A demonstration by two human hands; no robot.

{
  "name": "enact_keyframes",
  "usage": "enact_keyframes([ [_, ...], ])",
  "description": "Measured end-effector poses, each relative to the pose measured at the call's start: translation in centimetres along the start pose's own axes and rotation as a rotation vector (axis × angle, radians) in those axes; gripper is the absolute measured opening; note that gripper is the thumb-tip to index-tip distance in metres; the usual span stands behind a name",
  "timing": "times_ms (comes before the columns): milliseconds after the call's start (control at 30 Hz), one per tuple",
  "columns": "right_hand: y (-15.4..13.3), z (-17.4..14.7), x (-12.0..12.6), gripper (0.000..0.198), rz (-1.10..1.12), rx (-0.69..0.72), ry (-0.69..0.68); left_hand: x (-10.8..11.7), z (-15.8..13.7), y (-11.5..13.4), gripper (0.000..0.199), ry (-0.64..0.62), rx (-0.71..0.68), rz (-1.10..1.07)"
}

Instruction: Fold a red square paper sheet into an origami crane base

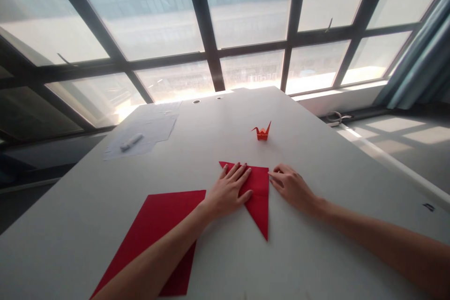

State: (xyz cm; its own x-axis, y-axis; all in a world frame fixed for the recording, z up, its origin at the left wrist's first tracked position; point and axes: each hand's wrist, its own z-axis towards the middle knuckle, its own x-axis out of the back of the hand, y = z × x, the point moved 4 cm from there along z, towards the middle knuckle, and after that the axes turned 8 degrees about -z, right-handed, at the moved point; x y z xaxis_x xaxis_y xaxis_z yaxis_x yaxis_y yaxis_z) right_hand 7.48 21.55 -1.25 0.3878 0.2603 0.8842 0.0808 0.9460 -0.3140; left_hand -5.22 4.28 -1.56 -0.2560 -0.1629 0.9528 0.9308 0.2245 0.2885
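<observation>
A red sheet of paper [258, 187], folded into a triangle, lies on the white table with one point towards me. My left hand [230, 190] rests flat on its left part, fingers spread, pressing it down. At the paper's upper right edge is my right hand [290, 185], its fingers curled and the fingertips pinched together on that edge. A larger red sheet [168, 215] lies flat to the left, partly under my left forearm. Beyond the folded paper stands a small orange-red origami crane [262, 132].
White papers [165, 126] lie at the table's far left, with a whitish rolled object [131, 142] on them. The white table [218, 136] reaches to large dark-framed windows. A blue-grey curtain [415, 65] hangs at the right, and a cable [337, 117] lies beyond the right table edge.
</observation>
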Motion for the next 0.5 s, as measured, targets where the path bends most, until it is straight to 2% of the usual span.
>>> enact_keyframes([
  [500, -0.45, -0.09, 0.01, 0.020, -0.010, 0.043, 0.003, 0.22, 0.29, 0.01, 0.068, 0.032, 0.009, 0.031],
])
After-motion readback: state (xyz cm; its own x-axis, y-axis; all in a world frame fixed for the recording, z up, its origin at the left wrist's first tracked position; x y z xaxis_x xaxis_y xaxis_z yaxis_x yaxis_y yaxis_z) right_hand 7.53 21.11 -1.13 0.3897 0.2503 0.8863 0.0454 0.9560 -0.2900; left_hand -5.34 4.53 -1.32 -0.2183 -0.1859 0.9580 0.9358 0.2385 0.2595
